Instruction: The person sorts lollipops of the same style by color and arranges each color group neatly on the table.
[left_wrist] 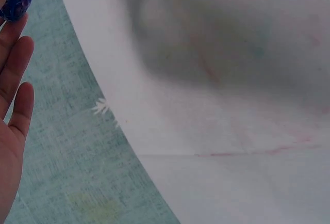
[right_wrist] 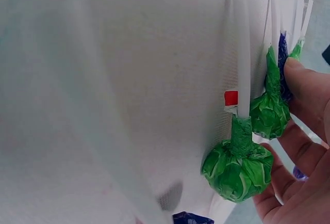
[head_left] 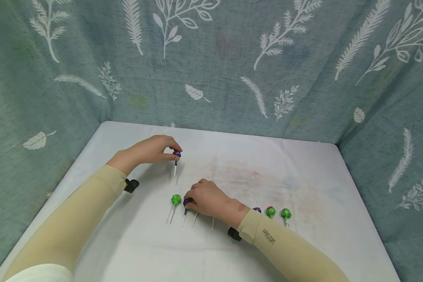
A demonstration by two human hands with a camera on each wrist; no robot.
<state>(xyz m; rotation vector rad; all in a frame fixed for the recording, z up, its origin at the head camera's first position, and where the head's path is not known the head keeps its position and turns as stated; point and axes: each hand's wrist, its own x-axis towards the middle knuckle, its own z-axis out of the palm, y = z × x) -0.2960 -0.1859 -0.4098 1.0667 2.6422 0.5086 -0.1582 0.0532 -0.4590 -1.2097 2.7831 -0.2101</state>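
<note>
Beige sleeves [head_left: 65, 219] come in from below, with left hand [head_left: 144, 150] and right hand [head_left: 209, 199] both pinching

At the left, the arm stretches forward over the white table [head_left: 144, 250], and its hand points to the right, back side up. Thumb and forefinger pinch a purple lollipop [head_left: 177, 154] at its wrapped head, the white stick [head_left: 175, 170] directed toward the person; whether the stick touches the table, I cannot tell. In the left wrist view, the other fingers [left_wrist: 15, 74] are rather straight, with small gaps.

Next, a green lollipop [head_left: 176, 199] lies just beside the right hand. This hand bends down, pointing leftward, its thumb and fingers pinching a second purple lollipop [head_left: 187, 201]. Near the right sleeve lie a third purple lollipop [head_left: 257, 210], a green-and-red lollipop [head_left: 270, 212] and another green lollipop [head_left: 286, 213].
</note>
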